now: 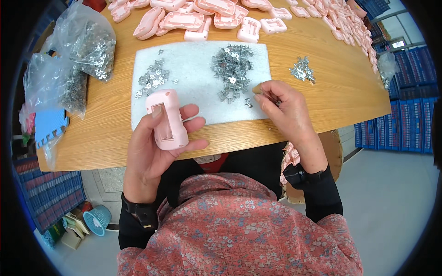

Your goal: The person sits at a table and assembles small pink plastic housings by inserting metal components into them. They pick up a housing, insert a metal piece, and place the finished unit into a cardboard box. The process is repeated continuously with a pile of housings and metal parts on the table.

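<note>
In the head view, the left hand is wrapped around a pale pink plastic shell, thumb laid over its long recess and the other fingers spread behind and past its far side. The shell is held up above the left front part of a white mat, tilted slightly, recess facing up. The right hand is just beside the mat's right edge, thumb and forefinger drawn close together, the other fingers curled in around small metal bits (how many, I cannot tell). Near those fingertips, on the mat, lie a couple of loose metal pieces, and next to them a dense pile of metal clips. A looser metal pile lies on the mat's left side, beyond the held shell, and a small metal heap sits on the wooden table right of the mat. Pink shells are heaped along the far side, and clear plastic bags of metal parts stand at the left
</note>
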Demonstrator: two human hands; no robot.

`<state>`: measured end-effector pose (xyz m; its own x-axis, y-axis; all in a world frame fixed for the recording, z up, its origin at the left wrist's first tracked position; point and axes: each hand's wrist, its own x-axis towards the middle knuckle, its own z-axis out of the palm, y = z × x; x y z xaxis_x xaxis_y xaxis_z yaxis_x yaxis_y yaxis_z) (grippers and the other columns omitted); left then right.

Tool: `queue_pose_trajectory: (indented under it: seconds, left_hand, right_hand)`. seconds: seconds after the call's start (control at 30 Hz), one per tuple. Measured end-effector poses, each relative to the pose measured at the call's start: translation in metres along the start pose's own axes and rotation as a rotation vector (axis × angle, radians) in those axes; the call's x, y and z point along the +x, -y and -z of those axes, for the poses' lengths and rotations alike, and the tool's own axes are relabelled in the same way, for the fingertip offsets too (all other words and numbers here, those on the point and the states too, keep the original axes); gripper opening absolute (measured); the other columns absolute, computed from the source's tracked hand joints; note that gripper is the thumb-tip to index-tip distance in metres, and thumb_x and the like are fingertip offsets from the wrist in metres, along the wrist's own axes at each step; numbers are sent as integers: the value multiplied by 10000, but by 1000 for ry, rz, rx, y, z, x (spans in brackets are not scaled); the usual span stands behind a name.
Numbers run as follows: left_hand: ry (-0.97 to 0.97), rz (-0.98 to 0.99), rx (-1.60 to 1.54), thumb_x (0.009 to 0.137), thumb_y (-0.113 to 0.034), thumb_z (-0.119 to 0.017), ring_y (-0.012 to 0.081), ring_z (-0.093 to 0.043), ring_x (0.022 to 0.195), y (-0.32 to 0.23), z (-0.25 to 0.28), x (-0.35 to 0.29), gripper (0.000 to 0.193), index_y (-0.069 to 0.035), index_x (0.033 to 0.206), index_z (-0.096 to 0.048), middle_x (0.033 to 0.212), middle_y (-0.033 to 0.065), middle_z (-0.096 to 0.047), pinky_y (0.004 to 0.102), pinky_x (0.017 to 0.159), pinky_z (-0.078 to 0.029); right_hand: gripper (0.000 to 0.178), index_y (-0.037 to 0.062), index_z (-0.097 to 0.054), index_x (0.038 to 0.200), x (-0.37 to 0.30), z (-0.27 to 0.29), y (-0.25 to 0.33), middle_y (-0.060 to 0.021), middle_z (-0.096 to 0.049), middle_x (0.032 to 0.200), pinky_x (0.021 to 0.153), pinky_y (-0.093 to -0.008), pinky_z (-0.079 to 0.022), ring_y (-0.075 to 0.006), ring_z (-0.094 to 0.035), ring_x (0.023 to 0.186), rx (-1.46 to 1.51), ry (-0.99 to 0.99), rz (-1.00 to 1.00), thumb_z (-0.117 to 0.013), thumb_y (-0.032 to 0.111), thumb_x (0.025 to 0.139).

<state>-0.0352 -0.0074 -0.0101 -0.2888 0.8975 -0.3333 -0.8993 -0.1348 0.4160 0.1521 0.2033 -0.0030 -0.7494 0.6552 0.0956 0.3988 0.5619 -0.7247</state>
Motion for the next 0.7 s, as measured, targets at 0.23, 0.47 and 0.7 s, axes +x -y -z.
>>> queue_pose_trajectory:
  seconds: [0.23,0.47,0.7]
  left_hand:
    - [23,-45,203,998,-287,-531,240,-691,838,2,14,0,497,-24,1406,-421,1008,159,-650,434,749,-632]
    - [54,10,270,968,-271,-588,233,-694,827,6,13,-2,573,-4,1432,-385,980,148,-657,390,739,-623]
    - [47,-12,252,971,-272,-588,243,-699,827,8,14,0,555,1,1416,-403,979,148,-660,397,738,-619]
  right_hand:
    - [139,40,-689,986,14,-19,24,-78,-628,805,633,-294,-499,-190,-626,688,-146,64,247,-705,60,849]
    - [113,52,-689,930,33,-34,41,-124,-663,858,672,-397,-525,-328,-650,755,-351,111,314,-696,129,847]
    - [129,43,-681,952,47,-24,38,-130,-675,864,684,-386,-522,-319,-649,750,-132,27,231,-685,129,855]
